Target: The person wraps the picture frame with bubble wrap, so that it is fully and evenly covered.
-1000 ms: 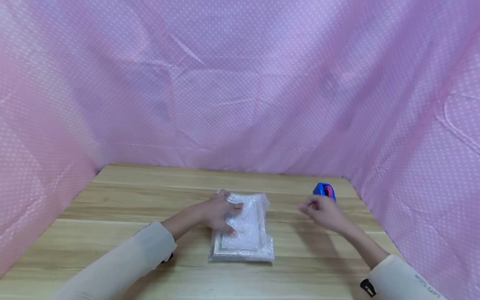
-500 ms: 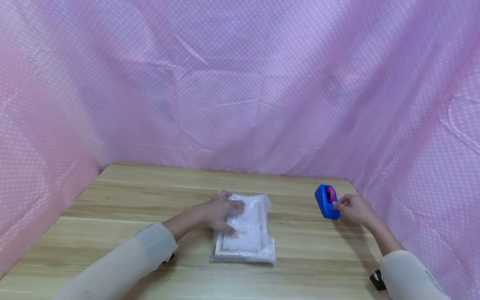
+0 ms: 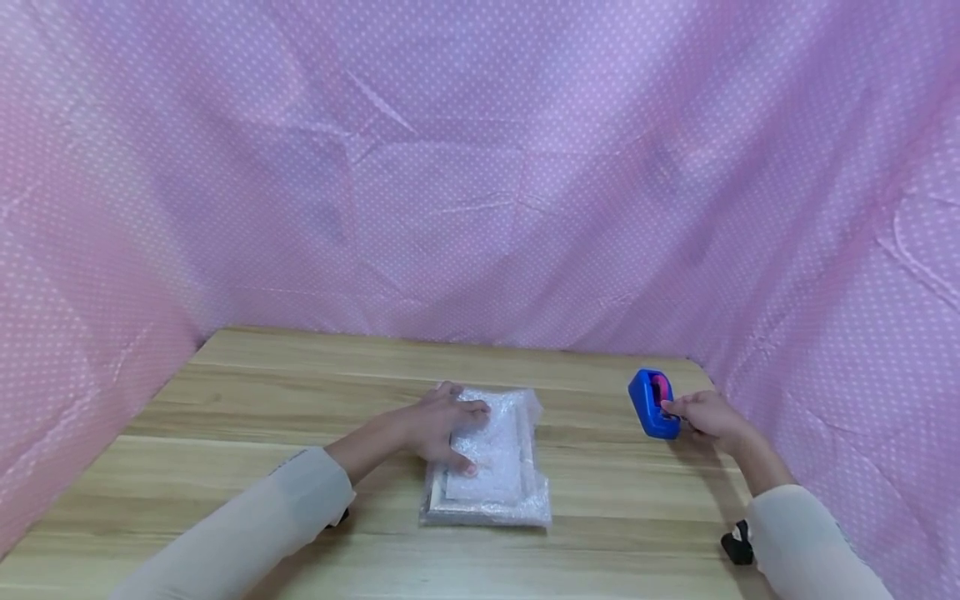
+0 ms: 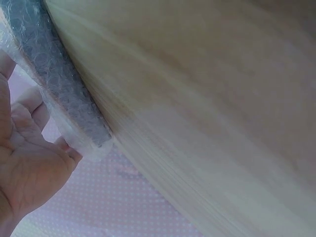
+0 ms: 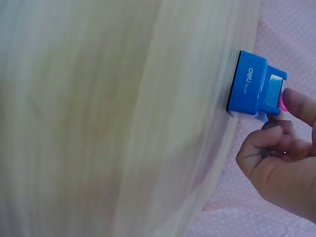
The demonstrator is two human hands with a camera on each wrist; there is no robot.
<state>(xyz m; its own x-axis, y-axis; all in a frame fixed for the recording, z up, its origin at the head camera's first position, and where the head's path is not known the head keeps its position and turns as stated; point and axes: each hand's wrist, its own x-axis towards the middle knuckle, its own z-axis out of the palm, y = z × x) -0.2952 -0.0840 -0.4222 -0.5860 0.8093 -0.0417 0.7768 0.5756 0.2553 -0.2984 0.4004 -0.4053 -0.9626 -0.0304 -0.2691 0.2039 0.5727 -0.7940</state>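
My left hand [image 3: 441, 427] rests with spread fingers on the left side of a flat rectangular package in bubble wrap [image 3: 498, 467]. It looks like a frame under the clear wrap. From the left wrist view, the wrapped edge [image 4: 64, 84] lies against the fingers, with the palm facing the camera. At the right, a blue tape dispenser [image 3: 649, 407] with a pink core stands on the table. My right hand [image 3: 711, 418] is at its cutter end, thumb and forefinger pinching the tape there. The other fingers are curled in the right wrist view; the tape end itself is hardly visible.
The wooden table [image 3: 285, 475] carries the package near its middle and the dispenser toward its right edge. Pink dotted cloth [image 3: 465, 208] hangs behind the table and along both sides.
My right hand has moved right, from in front of the dispenser round to its cutter end, and the thumb and forefinger have closed there. My left hand and the package have stayed put.
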